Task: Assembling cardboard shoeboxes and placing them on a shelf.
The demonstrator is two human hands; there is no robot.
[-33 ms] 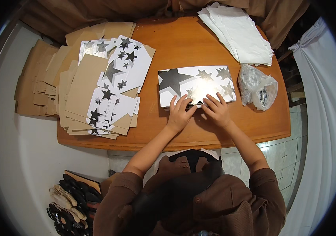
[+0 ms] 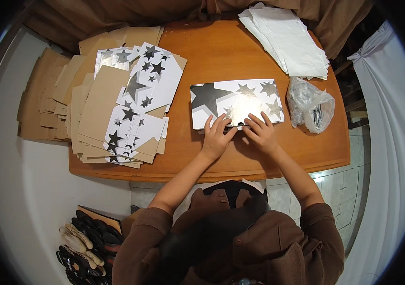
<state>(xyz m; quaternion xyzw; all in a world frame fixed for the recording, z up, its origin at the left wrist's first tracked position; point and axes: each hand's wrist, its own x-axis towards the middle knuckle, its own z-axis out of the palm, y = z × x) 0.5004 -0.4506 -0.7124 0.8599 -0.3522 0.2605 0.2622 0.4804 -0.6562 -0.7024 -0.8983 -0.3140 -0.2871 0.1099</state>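
A closed cardboard box [image 2: 235, 97], white with black and silvery stars, lies flat near the middle of the table. My left hand [image 2: 216, 138] grips its front edge left of centre, the fingers bent over the lid and the thumb at the front side. Just to the right, my right hand [image 2: 262, 137] holds the same edge in a similar way, its fingers spread on the lid. A small dark notch shows at the lid's front edge between the two hands. The lower parts of both thumbs and the box's front face are mostly hidden.
Flat box blanks [image 2: 99, 102], brown and star-printed, pile up on the left of the wooden table [image 2: 202, 57]. White paper sheets [image 2: 285, 42] lie at the far right, above a clear plastic bag [image 2: 310, 105]. Several shoes [image 2: 86, 242] sit low at left.
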